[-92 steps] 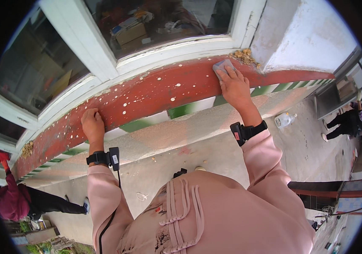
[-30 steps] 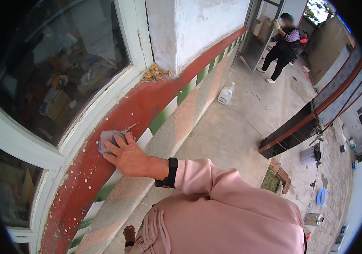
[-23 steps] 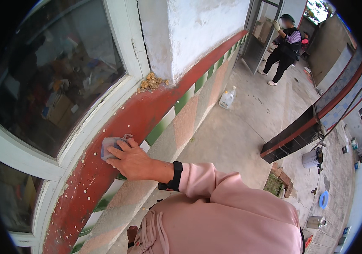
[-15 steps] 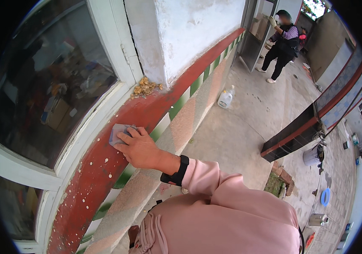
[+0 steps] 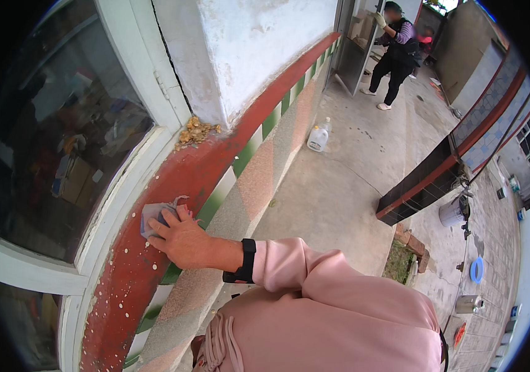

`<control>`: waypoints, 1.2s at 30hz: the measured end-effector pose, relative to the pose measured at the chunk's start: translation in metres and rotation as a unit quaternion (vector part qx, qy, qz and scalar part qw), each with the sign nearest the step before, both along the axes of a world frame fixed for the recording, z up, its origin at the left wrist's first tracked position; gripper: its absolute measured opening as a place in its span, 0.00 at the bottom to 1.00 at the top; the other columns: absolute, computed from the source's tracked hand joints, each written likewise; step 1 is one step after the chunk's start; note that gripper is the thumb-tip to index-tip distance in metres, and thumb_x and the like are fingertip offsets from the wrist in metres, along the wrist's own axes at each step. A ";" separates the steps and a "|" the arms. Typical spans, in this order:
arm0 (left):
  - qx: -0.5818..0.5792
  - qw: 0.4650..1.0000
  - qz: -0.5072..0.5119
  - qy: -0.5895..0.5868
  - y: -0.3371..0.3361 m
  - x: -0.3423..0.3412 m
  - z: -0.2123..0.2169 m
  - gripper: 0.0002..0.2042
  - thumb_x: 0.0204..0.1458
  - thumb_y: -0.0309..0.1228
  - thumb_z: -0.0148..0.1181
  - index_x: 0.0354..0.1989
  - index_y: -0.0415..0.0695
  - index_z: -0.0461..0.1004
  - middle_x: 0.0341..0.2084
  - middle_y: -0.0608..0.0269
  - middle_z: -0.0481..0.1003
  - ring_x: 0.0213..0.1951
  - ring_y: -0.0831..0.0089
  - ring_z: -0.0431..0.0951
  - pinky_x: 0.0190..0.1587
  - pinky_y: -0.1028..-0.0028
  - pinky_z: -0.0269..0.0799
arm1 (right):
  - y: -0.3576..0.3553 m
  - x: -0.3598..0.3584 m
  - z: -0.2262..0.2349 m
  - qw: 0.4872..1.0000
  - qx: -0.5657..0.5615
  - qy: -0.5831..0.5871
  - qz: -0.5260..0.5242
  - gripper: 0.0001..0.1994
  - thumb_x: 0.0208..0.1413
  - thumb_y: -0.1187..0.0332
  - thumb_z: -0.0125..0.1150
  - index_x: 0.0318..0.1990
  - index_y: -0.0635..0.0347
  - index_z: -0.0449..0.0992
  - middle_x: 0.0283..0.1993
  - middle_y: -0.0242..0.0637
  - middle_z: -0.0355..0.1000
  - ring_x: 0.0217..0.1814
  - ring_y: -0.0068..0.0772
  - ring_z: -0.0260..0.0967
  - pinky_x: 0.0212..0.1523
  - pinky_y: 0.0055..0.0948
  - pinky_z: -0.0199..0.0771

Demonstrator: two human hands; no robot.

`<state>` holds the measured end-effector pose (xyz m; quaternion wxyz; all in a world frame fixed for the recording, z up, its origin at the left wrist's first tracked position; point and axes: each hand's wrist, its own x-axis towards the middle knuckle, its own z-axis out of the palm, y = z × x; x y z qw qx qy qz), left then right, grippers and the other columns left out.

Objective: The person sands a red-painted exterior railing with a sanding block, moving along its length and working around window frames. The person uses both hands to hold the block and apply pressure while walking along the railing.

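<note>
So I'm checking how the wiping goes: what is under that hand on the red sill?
A grey cloth lies under the right hand, pressed on the red sill. Its upper edge shows; the part under the palm is covered.

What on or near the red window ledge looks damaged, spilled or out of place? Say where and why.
A yellowish crumbly heap sits in the ledge corner under a crack between wall and window frame. Pale flecks dot the red ledge below the right hand, which presses a grey pad.

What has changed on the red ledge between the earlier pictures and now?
The right hand has slid the grey cloth along the red ledge toward the yellowish debris pile. The left hand has left the view. The fingers stay pressed on the cloth.
</note>
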<state>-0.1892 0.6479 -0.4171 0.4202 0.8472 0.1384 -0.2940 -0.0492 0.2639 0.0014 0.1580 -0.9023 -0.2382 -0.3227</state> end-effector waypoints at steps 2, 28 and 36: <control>0.000 1.000 -0.001 0.000 -0.002 0.002 0.000 0.05 0.45 0.31 0.57 0.26 0.43 0.74 0.22 0.57 0.74 0.23 0.62 0.74 0.25 0.65 0.70 | 0.014 -0.004 0.000 0.998 0.008 0.005 0.054 0.19 0.46 0.65 0.57 0.48 0.55 0.77 0.60 0.48 0.63 0.57 0.57 0.58 0.52 0.61 0.54; 0.019 1.000 -0.013 0.000 -0.007 -0.003 0.003 0.06 0.43 0.33 0.57 0.25 0.44 0.74 0.24 0.54 0.75 0.26 0.58 0.74 0.28 0.63 0.70 | -0.017 0.004 0.003 1.000 0.013 0.001 0.017 0.16 0.47 0.67 0.58 0.46 0.50 0.79 0.59 0.41 0.66 0.56 0.52 0.60 0.57 0.56 0.54; 0.025 1.000 -0.013 -0.002 -0.010 -0.005 0.002 0.07 0.43 0.34 0.57 0.25 0.44 0.74 0.24 0.53 0.75 0.27 0.57 0.75 0.29 0.62 0.71 | -0.063 0.013 0.012 0.997 0.052 0.042 -0.033 0.15 0.47 0.68 0.60 0.44 0.48 0.79 0.58 0.37 0.66 0.57 0.48 0.62 0.55 0.46 0.57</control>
